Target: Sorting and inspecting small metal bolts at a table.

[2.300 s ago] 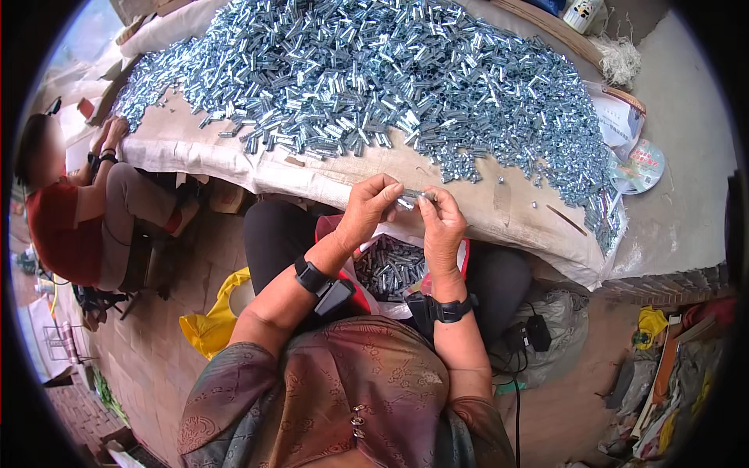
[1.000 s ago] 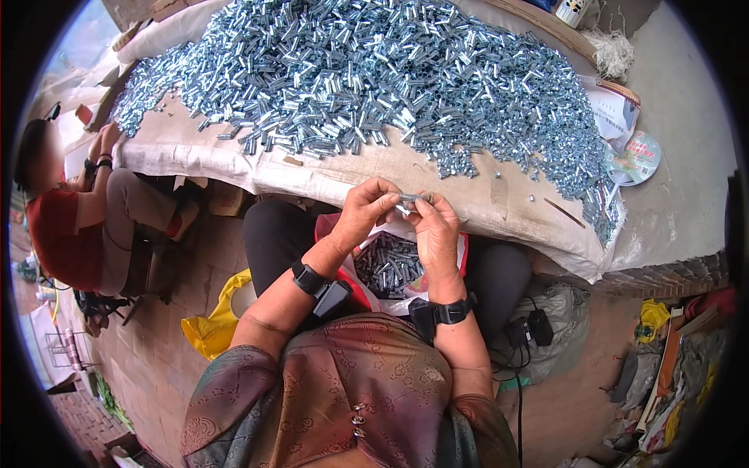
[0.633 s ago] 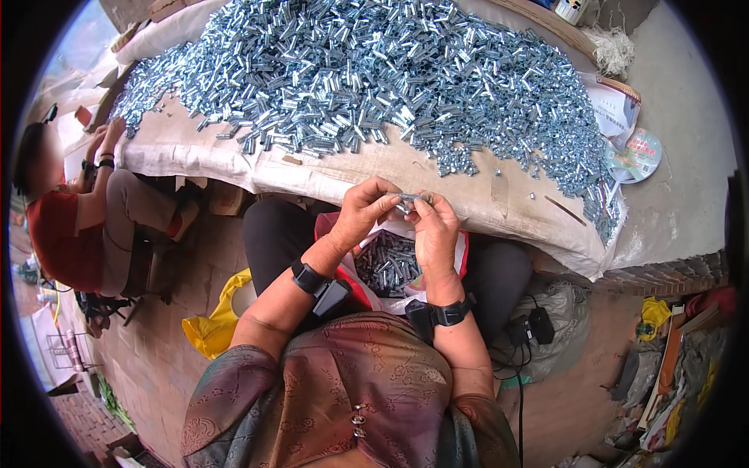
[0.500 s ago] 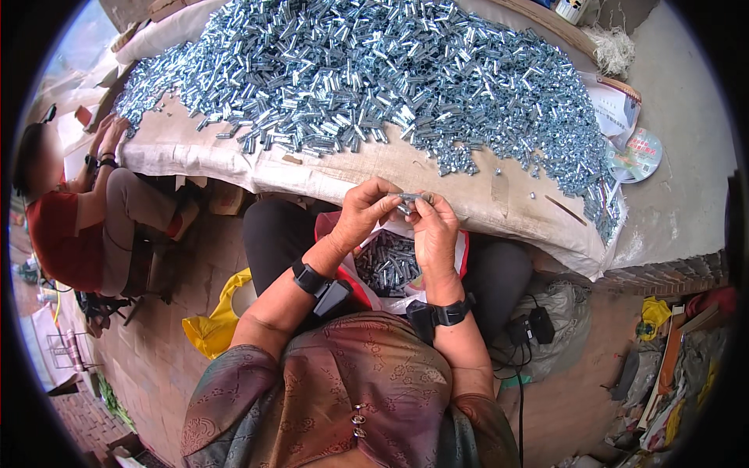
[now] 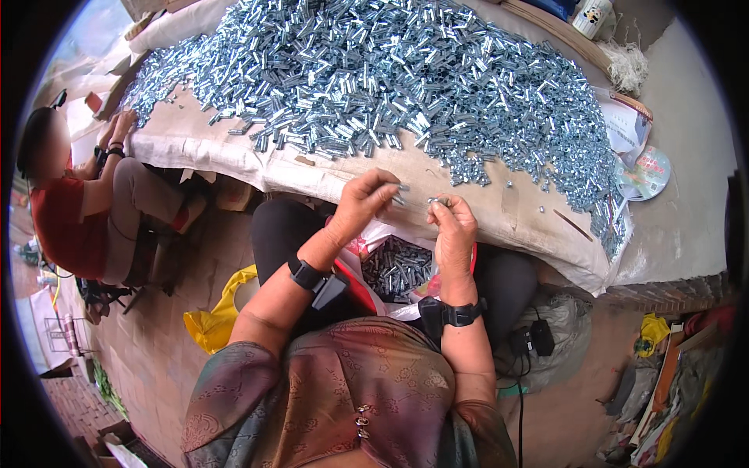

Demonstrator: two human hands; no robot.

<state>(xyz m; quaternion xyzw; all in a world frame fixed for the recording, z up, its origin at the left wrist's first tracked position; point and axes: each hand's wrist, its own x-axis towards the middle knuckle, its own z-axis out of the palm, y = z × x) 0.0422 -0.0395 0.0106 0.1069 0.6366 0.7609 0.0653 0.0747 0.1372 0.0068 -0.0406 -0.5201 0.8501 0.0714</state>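
Observation:
My left hand (image 5: 368, 203) is closed, pinching small metal sleeves (image 5: 400, 193) that poke out past its fingertips. A short distance to the right, my right hand (image 5: 454, 228) pinches a small shiny metal piece (image 5: 434, 200) between thumb and fingers; its exact shape is too small to make out. Both hands are held above the table's near edge, apart from each other. Below them, between my legs, an open red and white bag (image 5: 473, 261) holds many dark grey metal sleeves (image 5: 396, 269). In front lies a wide heap of shiny metal sleeves (image 5: 335, 78).
Smaller metal pieces (image 5: 470, 170) lie along the heap's near right edge on the cloth-covered table (image 5: 312, 178). A round hand fan (image 5: 649, 173) rests at the right. A yellow bag (image 5: 212, 327) is on the floor. At the left, a seated person in red (image 5: 66, 226) reaches to the heap.
My hands have come apart: they met at the sleeves before, and now a gap lies between them. The right hand has moved right with a small metal piece. The view has shifted slightly.

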